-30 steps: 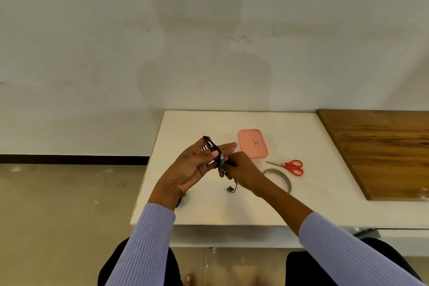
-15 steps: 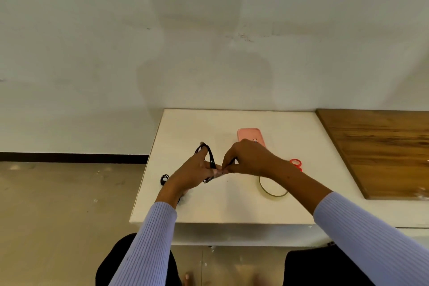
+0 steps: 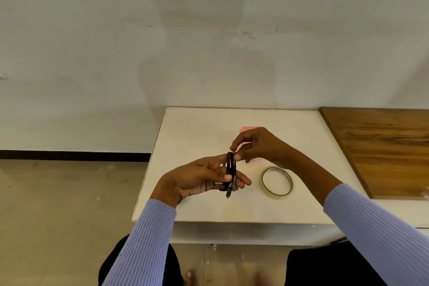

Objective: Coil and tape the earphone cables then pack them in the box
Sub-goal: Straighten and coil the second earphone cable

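Black cable (image 3: 231, 167) is sitting coiled around the left hand (image 3: 199, 179) at centre frame, loops standing upright, that hand gripping it. Just above, the right hand (image 3: 255, 146) is pinching the coil's top. Tape (image 3: 277, 182) is lying right of the coil, nearer the right hand; the pink box (image 3: 249, 128) is peeking out behind.

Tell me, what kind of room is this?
Probably a bare workroom: a plain white wall, a small white table beside a brown wooden board, and a tape roll.
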